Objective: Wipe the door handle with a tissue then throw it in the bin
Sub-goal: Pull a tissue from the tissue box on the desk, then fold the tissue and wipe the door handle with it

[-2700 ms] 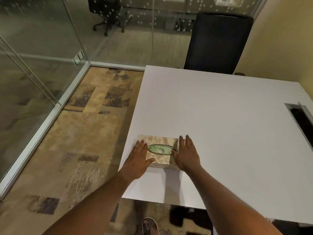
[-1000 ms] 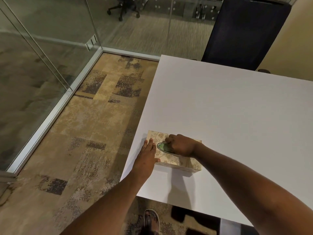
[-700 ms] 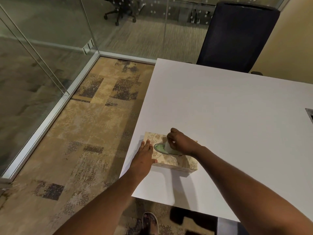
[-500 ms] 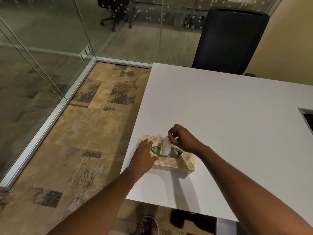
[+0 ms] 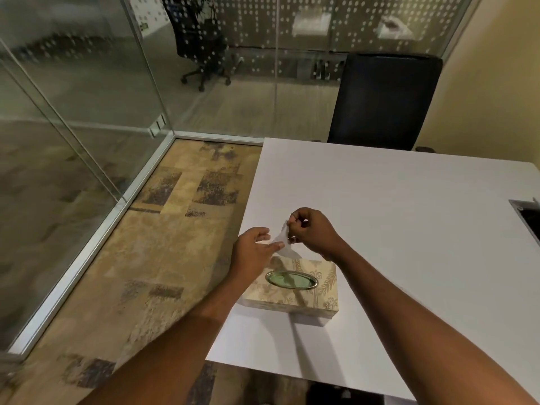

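Note:
A white tissue (image 5: 283,239) hangs in the air just above the beige patterned tissue box (image 5: 304,290), which lies near the left front corner of the white table (image 5: 394,217). My right hand (image 5: 311,229) pinches the tissue's top between thumb and fingers. My left hand (image 5: 254,252) is lifted off the box, and its thumb and fingers touch the tissue's lower edge. The box's green oval opening shows no tissue sticking out. No door handle or bin is in view.
A black office chair (image 5: 382,100) stands at the table's far side. Glass walls (image 5: 73,92) run along the left and back, with patterned carpet (image 5: 163,244) between them and the table. A cable cut-out (image 5: 529,217) sits at the table's right edge.
My right hand has pulled the tissue fully out of the box and raised it. My left hand left the box top and came up to the tissue.

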### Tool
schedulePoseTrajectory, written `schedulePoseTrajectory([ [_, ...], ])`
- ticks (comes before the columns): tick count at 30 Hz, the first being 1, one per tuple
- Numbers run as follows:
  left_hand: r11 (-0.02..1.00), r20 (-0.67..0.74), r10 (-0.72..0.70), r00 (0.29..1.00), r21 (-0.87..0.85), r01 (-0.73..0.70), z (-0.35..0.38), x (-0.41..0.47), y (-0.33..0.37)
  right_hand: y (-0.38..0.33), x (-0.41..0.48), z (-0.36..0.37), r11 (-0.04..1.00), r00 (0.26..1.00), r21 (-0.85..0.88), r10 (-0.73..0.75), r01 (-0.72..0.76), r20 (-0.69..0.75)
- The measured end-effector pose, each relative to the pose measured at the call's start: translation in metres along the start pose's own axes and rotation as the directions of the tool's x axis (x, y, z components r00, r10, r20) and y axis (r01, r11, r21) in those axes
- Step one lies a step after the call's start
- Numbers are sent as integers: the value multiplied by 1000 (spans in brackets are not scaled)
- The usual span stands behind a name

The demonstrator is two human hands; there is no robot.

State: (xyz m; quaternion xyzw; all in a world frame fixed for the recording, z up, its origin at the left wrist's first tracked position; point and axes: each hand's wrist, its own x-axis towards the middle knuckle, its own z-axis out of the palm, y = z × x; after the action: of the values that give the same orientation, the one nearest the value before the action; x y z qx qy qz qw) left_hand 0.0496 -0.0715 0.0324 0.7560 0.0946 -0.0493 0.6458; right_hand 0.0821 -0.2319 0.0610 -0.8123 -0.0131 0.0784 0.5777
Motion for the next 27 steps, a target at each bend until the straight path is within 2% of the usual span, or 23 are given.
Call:
schedulePoseTrajectory([
  [3,995,30,72,997,66,-74,-7,-5,10,-12,6,6,997,997,64,52,-49,-50],
  [5,984,-7,127,992,129,-125,-12,-7,16,-20,9,11,994,997,83,76,-75,-10],
  [8,982,-64,130,989,149,-120,-25,-9,23,-34,13,22,985,990,102,133,-138,55],
  [10,979,-113,152,982,151,-135,-40,-12,27,-46,17,33,985,985,75,152,-158,88],
  [13,976,-152,185,971,144,-163,-72,-18,32,-63,20,50,977,965,-56,210,-204,157],
  [15,981,-195,181,964,107,-163,-97,-23,36,-71,18,67,951,918,-84,309,-297,250],
  [17,987,-241,158,958,35,-154,-122,-30,40,-80,14,89,925,850,-40,364,-378,380],
  [19,986,-270,149,951,-29,-163,-149,-39,41,-90,12,116,895,780,30,370,-444,505],
  [22,980,-351,143,925,-82,-182,-195,-57,38,-111,8,164,884,697,53,328,-464,638],
  [24,979,-420,141,897,-78,-190,-227,-71,32,-127,3,198,900,707,75,283,-429,649],
  [27,977,-490,148,859,-62,-204,-274,-96,22,-152,-10,247,930,779,114,220,-348,588],
])
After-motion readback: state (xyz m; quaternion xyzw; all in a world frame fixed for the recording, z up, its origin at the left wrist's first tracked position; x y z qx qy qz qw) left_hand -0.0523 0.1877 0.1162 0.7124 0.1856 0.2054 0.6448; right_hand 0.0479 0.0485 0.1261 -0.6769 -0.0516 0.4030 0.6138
